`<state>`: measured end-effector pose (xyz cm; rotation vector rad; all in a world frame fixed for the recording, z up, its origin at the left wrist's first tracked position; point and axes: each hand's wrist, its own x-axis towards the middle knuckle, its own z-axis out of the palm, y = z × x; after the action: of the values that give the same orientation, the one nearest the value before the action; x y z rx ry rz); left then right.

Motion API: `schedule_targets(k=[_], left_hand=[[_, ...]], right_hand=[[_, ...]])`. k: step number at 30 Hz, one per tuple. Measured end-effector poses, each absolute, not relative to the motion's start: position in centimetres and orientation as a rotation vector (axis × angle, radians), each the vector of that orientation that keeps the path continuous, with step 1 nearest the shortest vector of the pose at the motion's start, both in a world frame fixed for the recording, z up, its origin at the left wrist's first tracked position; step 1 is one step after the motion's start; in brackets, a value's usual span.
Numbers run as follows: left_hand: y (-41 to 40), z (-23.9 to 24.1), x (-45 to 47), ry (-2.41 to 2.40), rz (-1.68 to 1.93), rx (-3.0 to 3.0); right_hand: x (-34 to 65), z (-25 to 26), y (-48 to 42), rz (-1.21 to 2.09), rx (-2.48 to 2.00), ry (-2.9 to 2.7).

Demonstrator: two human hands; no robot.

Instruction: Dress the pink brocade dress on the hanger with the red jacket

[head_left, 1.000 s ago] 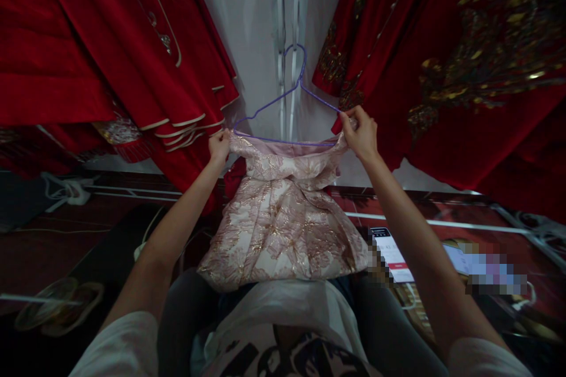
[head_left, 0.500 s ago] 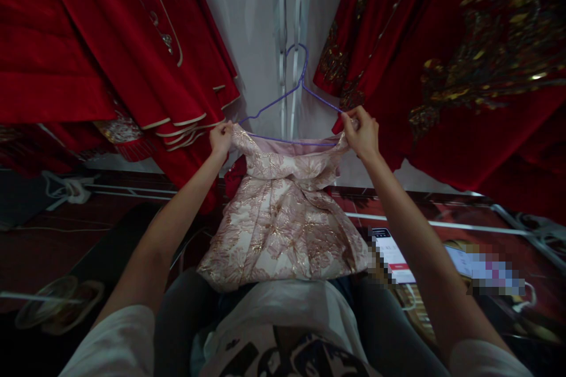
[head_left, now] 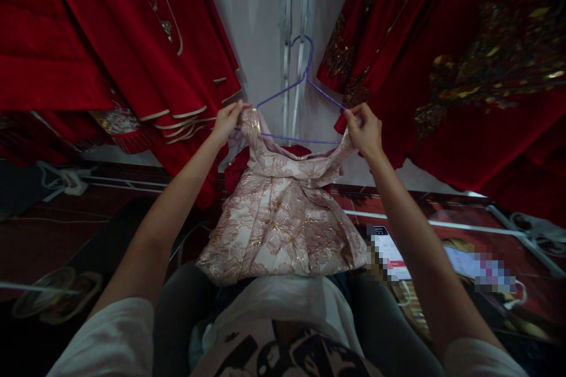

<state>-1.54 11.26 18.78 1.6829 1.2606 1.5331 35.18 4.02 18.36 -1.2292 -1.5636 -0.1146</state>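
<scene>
Left hand (head_left: pixel 229 122) pinching one shoulder of the brocade dress (head_left: pixel 283 218), right hand (head_left: pixel 367 129) gripping the other against the purple hanger (head_left: pixel 306 75); the dress spreads down to the lap (head_left: pixel 183 300), red garments (head_left: pixel 66 35) hanging on both sides.

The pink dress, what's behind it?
Red cloth peeks out past the left edge of the dress and above its neckline. The dress covers the rest, so whether that's one piece can't be seen.

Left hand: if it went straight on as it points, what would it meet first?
The left hand would first meet the dress shoulder it holds; beyond, probably the purple hanger, though depth is unclear.
</scene>
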Motion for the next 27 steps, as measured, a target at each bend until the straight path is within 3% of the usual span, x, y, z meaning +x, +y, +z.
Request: schedule_targets(k=[4,6,9,16,23,27], left_hand=[[10.5,14.5,-4.3,1.524,1.139,1.495],[9.8,12.1,-5.7,1.620,0.716,1.651],[8.9,9.6,-7.5,1.581,0.485,1.894],[10.3,11.2,-10.3,1.494,0.675,1.891],[12.8,20.5,-5.2,1.411,1.325,1.604],[11.7,25.3,0.7,1.402,1.359,1.752]], right_hand=[[34.9,18.5,4.0,-0.076,-1.239,-1.549],[34.7,18.5,3.9,-0.078,-1.243,-1.546],[34.6,18.6,3.7,-0.083,-1.251,-1.552],[34.9,18.8,3.8,-0.086,-1.291,-1.582],[34.9,19.2,3.4,-0.134,-1.390,-1.614],[34.7,19.4,2.9,-0.183,-1.413,-1.611]])
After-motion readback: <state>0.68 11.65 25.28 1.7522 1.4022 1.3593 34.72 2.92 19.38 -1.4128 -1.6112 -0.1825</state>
